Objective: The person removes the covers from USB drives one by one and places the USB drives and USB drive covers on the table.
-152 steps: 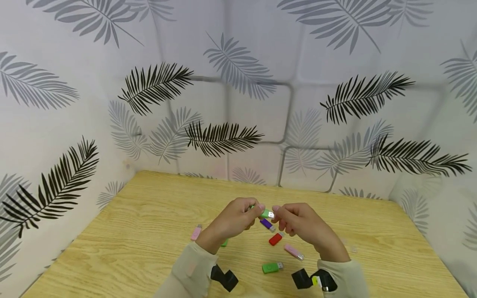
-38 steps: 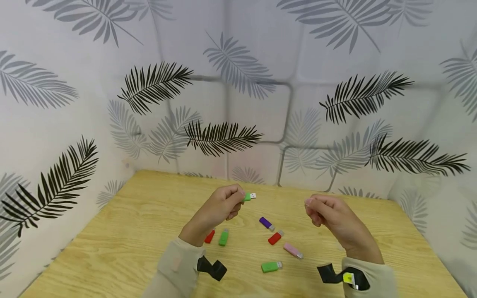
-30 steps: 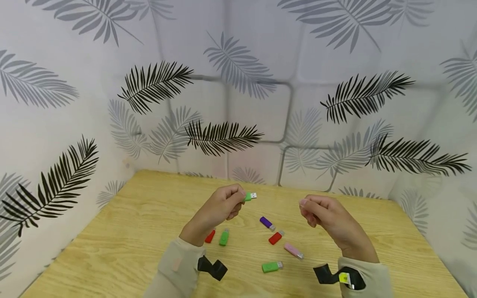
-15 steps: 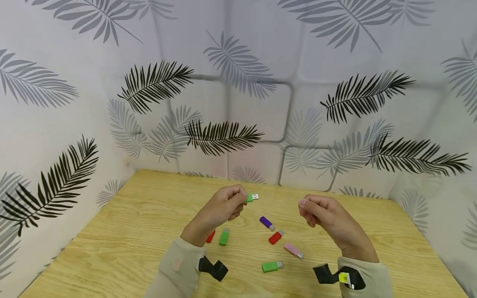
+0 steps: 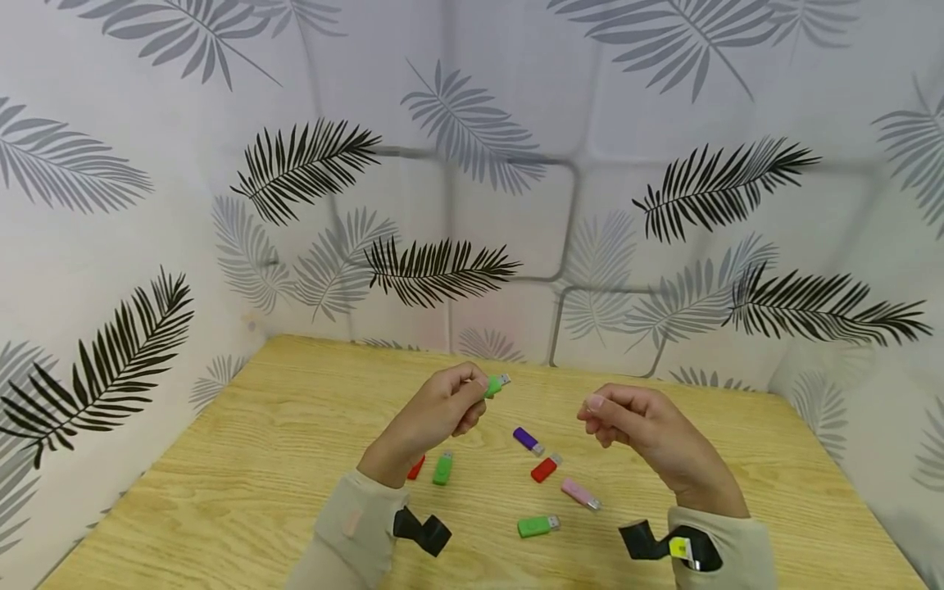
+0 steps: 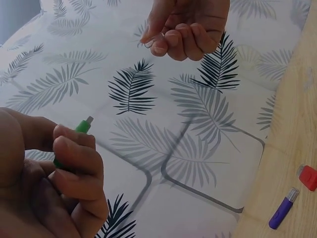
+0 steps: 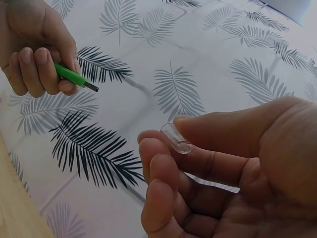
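Note:
My left hand (image 5: 442, 403) pinches a green USB stick (image 5: 495, 385) between thumb and curled fingers, its metal plug sticking out up and to the right. In the right wrist view the stick's body lies partly inside the fingers. My right hand (image 5: 640, 422) is held up to the right, apart from the stick. Between its thumb and forefinger it pinches a small clear plastic cap (image 7: 176, 140), hardly visible in the head view. Both hands are above the table.
On the wooden table (image 5: 295, 393) lie a purple (image 5: 526, 439), a red (image 5: 544, 469), a pink (image 5: 579, 494) and a green USB stick (image 5: 537, 527). Further left are another green stick (image 5: 442, 469) and a red one (image 5: 416, 467), partly behind my left wrist. A leaf-patterned curtain (image 5: 487, 197) stands behind.
About five seconds ago the hands were close together at the green USB stick; now they are apart. Lately the right hand has drifted slightly left, and the stick's plug has tipped upward.

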A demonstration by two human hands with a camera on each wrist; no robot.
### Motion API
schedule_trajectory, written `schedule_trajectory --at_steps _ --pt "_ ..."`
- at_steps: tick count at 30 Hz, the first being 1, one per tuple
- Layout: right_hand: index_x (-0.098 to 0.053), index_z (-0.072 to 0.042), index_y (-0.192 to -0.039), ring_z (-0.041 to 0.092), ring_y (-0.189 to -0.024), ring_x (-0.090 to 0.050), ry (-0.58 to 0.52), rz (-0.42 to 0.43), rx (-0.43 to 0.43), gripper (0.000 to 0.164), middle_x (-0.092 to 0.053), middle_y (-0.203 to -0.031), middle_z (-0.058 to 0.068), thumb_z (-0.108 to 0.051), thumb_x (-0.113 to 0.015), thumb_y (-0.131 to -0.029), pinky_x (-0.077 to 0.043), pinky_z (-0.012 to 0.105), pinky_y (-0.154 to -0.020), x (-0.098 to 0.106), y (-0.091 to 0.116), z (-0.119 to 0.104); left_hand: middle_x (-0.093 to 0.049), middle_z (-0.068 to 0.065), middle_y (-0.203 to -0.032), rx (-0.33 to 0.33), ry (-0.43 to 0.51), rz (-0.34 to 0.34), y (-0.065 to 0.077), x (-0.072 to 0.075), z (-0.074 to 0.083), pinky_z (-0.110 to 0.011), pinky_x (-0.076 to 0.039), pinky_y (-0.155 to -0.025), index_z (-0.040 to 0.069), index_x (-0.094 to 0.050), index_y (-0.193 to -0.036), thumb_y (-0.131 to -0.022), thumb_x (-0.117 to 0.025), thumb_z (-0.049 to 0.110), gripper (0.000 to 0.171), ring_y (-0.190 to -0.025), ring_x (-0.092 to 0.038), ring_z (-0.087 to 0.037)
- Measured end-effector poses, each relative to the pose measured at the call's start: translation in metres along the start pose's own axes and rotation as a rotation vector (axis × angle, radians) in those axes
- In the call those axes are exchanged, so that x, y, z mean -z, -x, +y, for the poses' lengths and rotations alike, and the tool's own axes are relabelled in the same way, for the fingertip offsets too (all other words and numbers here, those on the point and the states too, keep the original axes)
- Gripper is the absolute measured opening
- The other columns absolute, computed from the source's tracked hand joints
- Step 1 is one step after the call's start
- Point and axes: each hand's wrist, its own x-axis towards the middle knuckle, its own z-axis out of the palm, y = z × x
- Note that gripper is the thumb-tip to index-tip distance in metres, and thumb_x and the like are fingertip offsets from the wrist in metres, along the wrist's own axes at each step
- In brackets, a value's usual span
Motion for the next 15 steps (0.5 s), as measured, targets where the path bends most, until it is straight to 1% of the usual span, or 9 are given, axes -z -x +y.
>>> schedule_trajectory --at_steps 5,9,12,15 --pt "-0.062 0.013 -0.106 0.009 -0.08 -0.063 -0.025 0.009 -0.024 0.03 -0.067 -0.091 0.001 -0.016 -0.054 -0.1 -0.056 0.024 -0.074 0.0015 0.0 0.0032 -0.057 -0.005 -0.073 0.003 -0.025 -0.014 -0.0002 0.0006 -0.0015 -0.021 -0.04 -0.051 -0.002 -0.047 -0.11 -0.107 -0.034 0.016 0.023 -0.057 -0.053 -0.012" --pt "-0.062 0.013 -0.111 0.011 -0.083 -0.064 -0.002 0.035 -0.058 0.035 -0.069 -0.095 -0.001 -0.019 -0.057 -0.098 -0.056 0.026 -0.076 0.0038 0.0005 0.0047 -0.07 -0.013 -0.088 0.03 -0.015 -0.027 -0.0018 0.002 -0.0031 -0.023 -0.049 -0.057 -0.002 -0.046 -0.111 -0.107 -0.036 0.018 0.022 -0.067 -0.066 -0.014" --pt "-0.064 0.011 -0.113 0.012 -0.083 -0.065 0.01 0.064 -0.083 0.035 -0.071 -0.096 -0.002 -0.02 -0.06 -0.097 -0.056 0.027 -0.075 0.0059 0.001 0.005 -0.072 -0.017 -0.099 0.056 -0.006 -0.025 -0.0023 0.0031 -0.0034 -0.027 -0.054 -0.064 0.0 -0.047 -0.109 -0.106 -0.04 0.018 0.019 -0.078 -0.07 -0.018" --pt "-0.069 0.003 -0.108 0.013 -0.083 -0.066 0.005 0.1 -0.111 0.028 -0.072 -0.095 0.0 -0.021 -0.063 -0.094 -0.057 0.027 -0.075 0.0074 0.0018 0.0049 -0.071 -0.017 -0.105 0.063 -0.026 -0.01 -0.0014 0.0037 -0.003 -0.034 -0.056 -0.071 0.0 -0.05 -0.108 -0.105 -0.042 0.015 0.017 -0.088 -0.069 -0.023"
